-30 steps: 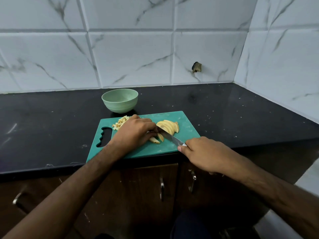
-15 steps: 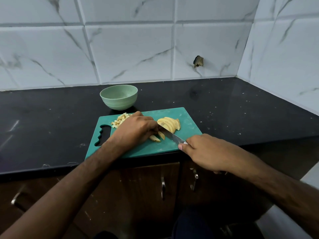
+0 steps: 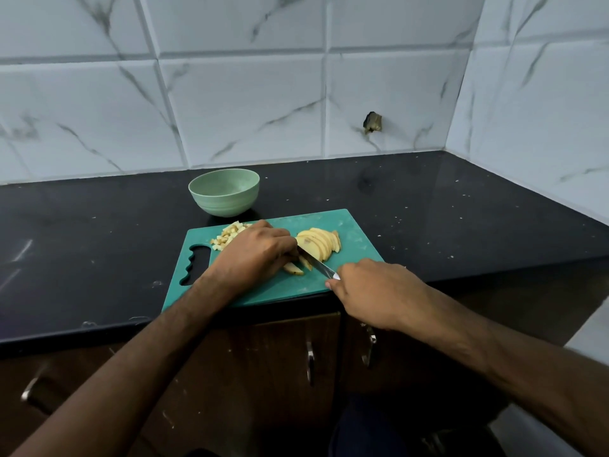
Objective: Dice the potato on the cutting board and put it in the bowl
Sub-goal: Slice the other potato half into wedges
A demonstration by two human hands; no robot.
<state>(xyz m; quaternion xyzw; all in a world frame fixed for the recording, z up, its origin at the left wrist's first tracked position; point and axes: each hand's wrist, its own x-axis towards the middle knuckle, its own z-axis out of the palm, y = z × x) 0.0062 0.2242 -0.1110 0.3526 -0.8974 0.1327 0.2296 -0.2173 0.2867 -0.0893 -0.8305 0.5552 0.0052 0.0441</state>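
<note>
A teal cutting board [image 3: 356, 232] lies at the counter's front edge. On it, a fan of potato slices [image 3: 321, 244] sits right of centre, and a heap of small potato dice [image 3: 229, 238] lies at the back left. My left hand [image 3: 253, 255] rests curled over a few potato strips [image 3: 294, 268], holding them down. My right hand [image 3: 372, 293] grips the handle of a knife [image 3: 318, 265], whose blade runs up to my left fingertips. A pale green bowl [image 3: 224, 191] stands behind the board; its visible inside looks bare.
The black counter [image 3: 445, 209] meets marble-tiled walls at the back and right. Brown cabinet doors with metal handles [image 3: 309, 361] are below the front edge. The board overhangs that edge slightly.
The hands and knife hold nearly the same pose over the strips. The camera view has shifted slightly.
</note>
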